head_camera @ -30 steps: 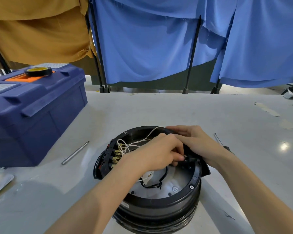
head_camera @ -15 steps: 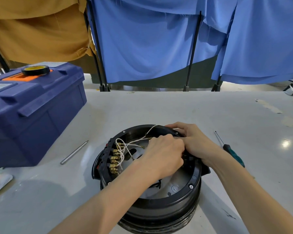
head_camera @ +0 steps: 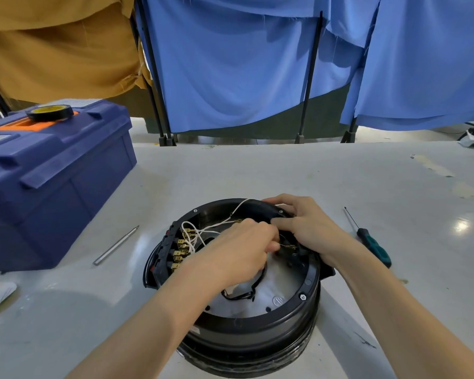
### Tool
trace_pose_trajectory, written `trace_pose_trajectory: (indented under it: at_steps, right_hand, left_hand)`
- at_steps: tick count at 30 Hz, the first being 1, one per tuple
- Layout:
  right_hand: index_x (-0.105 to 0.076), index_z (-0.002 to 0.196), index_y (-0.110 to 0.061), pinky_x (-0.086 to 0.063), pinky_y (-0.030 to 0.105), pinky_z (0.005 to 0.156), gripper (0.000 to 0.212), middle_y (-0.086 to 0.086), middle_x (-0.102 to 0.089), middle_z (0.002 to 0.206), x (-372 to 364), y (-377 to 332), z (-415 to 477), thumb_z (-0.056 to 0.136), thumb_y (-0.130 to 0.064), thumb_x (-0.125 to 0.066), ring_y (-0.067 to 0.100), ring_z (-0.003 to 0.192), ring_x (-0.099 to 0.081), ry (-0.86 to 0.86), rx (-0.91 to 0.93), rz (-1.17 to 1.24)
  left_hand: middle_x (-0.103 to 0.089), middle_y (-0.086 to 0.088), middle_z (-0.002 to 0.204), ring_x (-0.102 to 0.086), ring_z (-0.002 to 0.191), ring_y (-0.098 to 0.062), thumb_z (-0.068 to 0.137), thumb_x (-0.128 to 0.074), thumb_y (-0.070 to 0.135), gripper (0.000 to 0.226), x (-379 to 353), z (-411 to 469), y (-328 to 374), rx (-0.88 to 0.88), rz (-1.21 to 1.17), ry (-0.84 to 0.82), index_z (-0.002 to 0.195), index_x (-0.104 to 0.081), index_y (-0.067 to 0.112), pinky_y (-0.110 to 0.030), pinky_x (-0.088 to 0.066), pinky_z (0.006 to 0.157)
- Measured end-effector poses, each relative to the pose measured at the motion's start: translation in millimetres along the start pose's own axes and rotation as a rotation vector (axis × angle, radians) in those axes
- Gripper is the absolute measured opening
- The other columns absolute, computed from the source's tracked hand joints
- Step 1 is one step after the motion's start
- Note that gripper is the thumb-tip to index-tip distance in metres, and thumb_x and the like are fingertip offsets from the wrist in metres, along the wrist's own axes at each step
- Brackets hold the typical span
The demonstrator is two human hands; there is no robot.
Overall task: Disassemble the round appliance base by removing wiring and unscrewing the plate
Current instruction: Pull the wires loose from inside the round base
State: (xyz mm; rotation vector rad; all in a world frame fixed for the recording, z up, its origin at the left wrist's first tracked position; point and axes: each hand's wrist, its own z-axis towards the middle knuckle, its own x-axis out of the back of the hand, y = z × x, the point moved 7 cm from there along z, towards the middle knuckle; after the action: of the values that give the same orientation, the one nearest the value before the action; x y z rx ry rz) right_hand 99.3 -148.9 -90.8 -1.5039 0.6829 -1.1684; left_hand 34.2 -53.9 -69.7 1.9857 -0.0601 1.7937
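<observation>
Pinching a thin wire (head_camera: 286, 245) with the left hand (head_camera: 244, 243), curled in tight, just over the 3 o'clock side of the round base (head_camera: 257, 326). Gripping the black rim at about 1 o'clock with the right hand (head_camera: 305, 228), bent over the far edge and almost touching the left hand. Cannot tell what sits under the right palm.

Probably light, thin and bendy, with a small metal tip. Likely to snap or tear if yanked. Better to take hold close to the metal tip and pull straight, not by the middle. Same care for the white wires (head_camera: 203, 230) looping from 12 o'clock across to the gold clips (head_camera: 181, 247) at 9 o'clock, and for the black wire (head_camera: 241, 295) lying on the silver plate (head_camera: 281, 283) near 6 o'clock.

Looks heavy and stiff as a whole, sitting flat on the tabletop (head_camera: 257, 170) in the near middle. Hard, smooth plastic, maybe a bit slippery, so best held by the rim while pulling. Seems fastened by small screws, with one screw (head_camera: 302, 297) at 5 o'clock. Not yet unscrewed.

Farther out from the base: a green screwdriver (head_camera: 372, 244) at 3 o'clock, near the right wrist. A thin metal rod (head_camera: 115, 246) at 9 o'clock. A big blue box (head_camera: 52, 173) at 10 o'clock, with a roll of tape (head_camera: 49, 112) on top. Blue cloth (head_camera: 230, 64) and brown cloth (head_camera: 52, 50) hanging behind at 12 o'clock.
</observation>
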Motion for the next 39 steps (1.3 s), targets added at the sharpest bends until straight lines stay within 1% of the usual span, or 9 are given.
trace_pose_trajectory:
  at_steps: [4, 10, 13, 19, 23, 26, 29, 32, 39]
  right_hand:
    - [-0.065, 0.111, -0.017, -0.055, 0.028, 0.063, 0.037, 0.005, -0.075, 0.096, -1, -2, -1, 0.087, 0.007, -0.051, 0.016, 0.071, -0.068, 0.006, -0.012, -0.006]
    - [-0.065, 0.114, -0.017, -0.055, 0.048, 0.084, 0.038, 0.007, -0.074, 0.101, -1, -4, -4, 0.087, 0.006, -0.052, 0.033, 0.091, -0.070, 0.010, -0.016, -0.018]
    - [-0.065, 0.113, -0.017, -0.055, 0.048, 0.084, 0.037, 0.007, -0.075, 0.099, -1, -4, -5, 0.087, 0.006, -0.052, 0.033, 0.092, -0.070, 0.010, -0.024, -0.011]
    - [-0.066, 0.113, -0.019, -0.057, 0.045, 0.079, 0.037, 0.005, -0.075, 0.098, 0, -3, -4, 0.087, 0.005, -0.054, 0.033, 0.088, -0.070, 0.012, -0.026, -0.011]
    - [-0.066, 0.113, -0.018, -0.057, 0.048, 0.078, 0.037, 0.006, -0.075, 0.098, 0, -2, -4, 0.087, 0.005, -0.053, 0.037, 0.089, -0.069, 0.018, -0.023, -0.005]
    - [-0.066, 0.112, -0.018, -0.057, 0.045, 0.076, 0.037, 0.006, -0.074, 0.099, -1, -2, -4, 0.087, 0.006, -0.052, 0.032, 0.083, -0.070, 0.022, -0.017, -0.003]
    - [-0.067, 0.110, -0.018, -0.057, 0.041, 0.073, 0.038, 0.006, -0.075, 0.097, -1, -2, -3, 0.085, 0.007, -0.052, 0.026, 0.080, -0.070, 0.033, -0.014, -0.004]
    - [-0.067, 0.110, -0.019, -0.054, 0.027, 0.065, 0.039, 0.003, -0.075, 0.097, -1, -2, -3, 0.085, 0.007, -0.053, 0.019, 0.080, -0.071, 0.033, -0.017, -0.006]
    - [-0.068, 0.109, -0.020, -0.052, 0.028, 0.066, 0.038, 0.004, -0.075, 0.098, -1, -3, -4, 0.085, 0.006, -0.053, 0.015, 0.076, -0.068, 0.025, -0.014, 0.017]
  left_hand:
    - [-0.047, 0.006, 0.071, -0.056, 0.079, -0.022, 0.093, -0.047, 0.004, 0.016, 0, -8, -10, 0.010, 0.017, -0.006, 0.097, -0.057, 0.016, -0.039, -0.049, 0.071]
    - [-0.030, 0.003, 0.070, -0.044, 0.070, -0.025, 0.093, -0.044, 0.013, 0.016, 12, -13, 3, 0.023, 0.296, 0.145, 0.081, -0.048, 0.023, -0.029, -0.024, 0.055]
    - [-0.025, 0.004, 0.065, -0.026, 0.056, -0.018, 0.086, -0.044, 0.007, 0.020, 14, -16, 4, 0.034, 0.347, 0.159, 0.076, -0.036, 0.023, -0.029, -0.016, 0.049]
    - [-0.025, 0.003, 0.065, -0.021, 0.052, -0.015, 0.082, -0.044, 0.006, 0.019, 17, -15, 5, 0.037, 0.397, 0.172, 0.075, -0.033, 0.021, -0.029, -0.012, 0.048]
    - [-0.030, 0.003, 0.066, -0.029, 0.054, -0.015, 0.082, -0.043, 0.006, 0.018, 15, -14, 2, 0.032, 0.395, 0.158, 0.077, -0.036, 0.021, -0.031, -0.017, 0.050]
    - [-0.055, -0.001, 0.089, -0.056, 0.084, -0.027, 0.086, -0.044, 0.006, 0.016, 9, -11, -4, 0.022, 0.322, 0.138, 0.089, -0.049, 0.021, -0.033, -0.033, 0.062]
    - [-0.061, 0.001, 0.094, -0.060, 0.097, -0.027, 0.089, -0.047, 0.001, 0.024, -1, -7, 1, -0.060, 0.159, 0.107, 0.103, -0.048, 0.020, -0.038, -0.046, 0.070]
    - [-0.063, 0.001, 0.102, -0.060, 0.098, -0.024, 0.091, -0.054, 0.003, 0.029, -5, -2, 14, -0.160, 0.154, 0.125, 0.093, -0.034, 0.024, -0.039, -0.046, 0.070]
    - [-0.059, -0.009, 0.095, -0.055, 0.082, -0.031, 0.103, -0.035, 0.028, 0.019, -9, -3, 17, -0.191, 0.169, 0.052, 0.085, -0.031, 0.022, -0.044, -0.043, 0.068]
